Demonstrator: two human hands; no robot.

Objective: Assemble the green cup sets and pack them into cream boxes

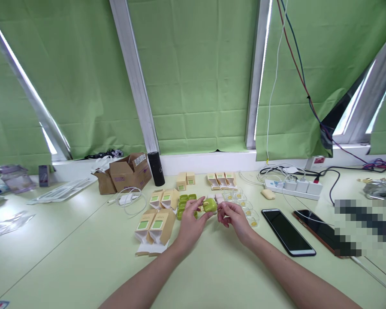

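Note:
My left hand [191,219] grips a small, rounded, glossy green case [209,205] between thumb and fingers, just above the table. Close beside its right side is my right hand [234,217], fingers curled and pinched together; whatever they may hold is too small to make out. Several green case pieces [181,213] lie in a group left of my left hand, partly covered by it. Clear plastic pieces with yellow spots [249,213] are spread behind and right of my right hand. Pale pink pieces [218,198] show just behind the green case.
Cream boxes with green labels stand at left [161,223] and at the back [221,180]. A brown carton [131,174] and black cylinder [156,168] are back left. On the right lie a phone [287,231], a second phone [324,231] and a power strip [292,189] with cables.

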